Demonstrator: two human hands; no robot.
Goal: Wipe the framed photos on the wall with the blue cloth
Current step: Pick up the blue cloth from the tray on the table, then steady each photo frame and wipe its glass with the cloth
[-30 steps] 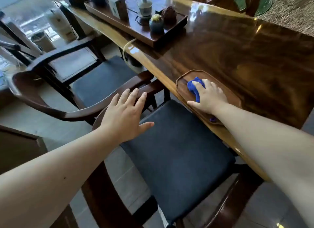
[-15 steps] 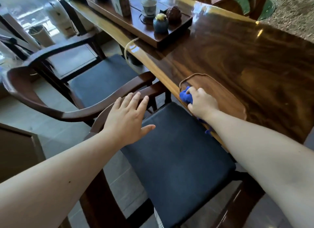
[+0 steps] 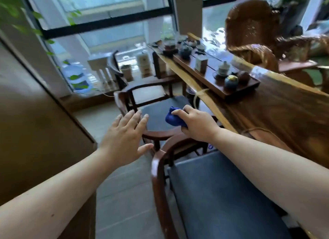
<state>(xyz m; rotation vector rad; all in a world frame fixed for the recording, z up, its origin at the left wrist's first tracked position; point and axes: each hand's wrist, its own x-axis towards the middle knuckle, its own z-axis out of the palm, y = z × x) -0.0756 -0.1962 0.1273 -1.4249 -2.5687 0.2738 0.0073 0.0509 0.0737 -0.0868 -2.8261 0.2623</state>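
Note:
My right hand (image 3: 196, 123) is shut on the bunched blue cloth (image 3: 173, 118), held in the air over the gap between two wooden chairs, just left of the table edge. Part of the cloth sticks out past my fingers to the left. My left hand (image 3: 123, 138) hovers open, fingers spread, palm down, to the left of the cloth and over the floor beside the chairs. No framed photos are in view.
A long glossy wooden table (image 3: 284, 114) runs along the right with a tea tray (image 3: 229, 92) of cups and jars. Two cushioned chairs (image 3: 222, 194) (image 3: 160, 112) stand beside it. A brown cabinet (image 3: 35, 123) is at left, windows and a water jug (image 3: 77, 76) beyond.
My right hand lifted the blue cloth off the small wooden tray on the table and moved it left, away from the table. My view has tilted up toward the windows.

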